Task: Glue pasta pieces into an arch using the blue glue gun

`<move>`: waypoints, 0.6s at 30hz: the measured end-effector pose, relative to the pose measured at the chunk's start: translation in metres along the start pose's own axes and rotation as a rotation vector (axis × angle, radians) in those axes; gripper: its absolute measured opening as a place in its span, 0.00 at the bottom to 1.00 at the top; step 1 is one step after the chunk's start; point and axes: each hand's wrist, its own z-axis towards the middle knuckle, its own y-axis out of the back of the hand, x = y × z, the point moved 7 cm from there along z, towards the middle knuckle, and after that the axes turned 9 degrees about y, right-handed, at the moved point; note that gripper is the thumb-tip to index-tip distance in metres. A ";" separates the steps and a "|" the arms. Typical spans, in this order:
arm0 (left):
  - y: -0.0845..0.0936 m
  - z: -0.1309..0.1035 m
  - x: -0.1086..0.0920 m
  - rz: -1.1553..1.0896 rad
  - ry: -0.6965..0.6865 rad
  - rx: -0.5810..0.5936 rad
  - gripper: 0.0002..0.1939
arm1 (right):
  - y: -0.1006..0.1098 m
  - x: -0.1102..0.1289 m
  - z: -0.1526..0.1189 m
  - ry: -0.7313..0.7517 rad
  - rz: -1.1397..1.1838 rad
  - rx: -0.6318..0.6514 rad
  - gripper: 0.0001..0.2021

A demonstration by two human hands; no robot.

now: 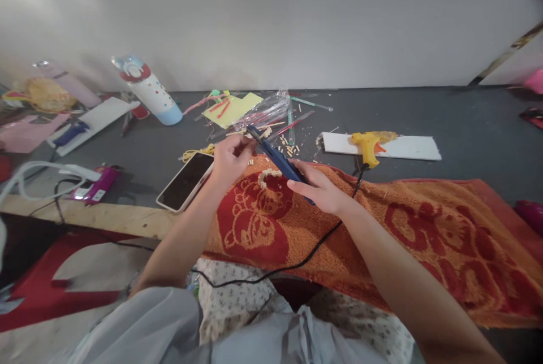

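My right hand [316, 183] is wrapped round a long dark blue tool [278, 157], tilted up and to the left; its exact kind cannot be made out. Fingers pinched, my left hand [232, 157] is close to the tool's upper end. Whatever lies between those fingertips is too small to name. Below the tool, a curved row of small pale pieces [266, 176] rests on an orange and red towel [339, 206]. Several short pale stick pieces [288, 149] are scattered on the dark table just beyond the hands.
A yellow glue gun [368, 146] lies on a white board [418, 147], its black cord [292, 267] crossing the towel. Left of my hands are a phone [184, 183] and a tilted bottle [148, 92]. Clear plastic wrapping [269, 109] and yellow paper [229, 112] lie behind.
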 end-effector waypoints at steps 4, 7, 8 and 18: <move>0.000 0.000 0.000 -0.007 0.009 0.005 0.11 | 0.001 0.001 0.000 0.010 -0.004 -0.003 0.29; 0.001 0.000 -0.001 0.009 0.011 0.008 0.10 | 0.003 0.004 0.001 0.006 -0.028 -0.009 0.28; 0.001 0.000 -0.001 0.016 0.010 0.010 0.10 | 0.003 0.004 0.001 0.001 -0.040 -0.012 0.27; 0.004 -0.012 -0.020 0.342 -0.197 -0.191 0.03 | 0.007 0.005 0.002 -0.051 -0.091 -0.137 0.23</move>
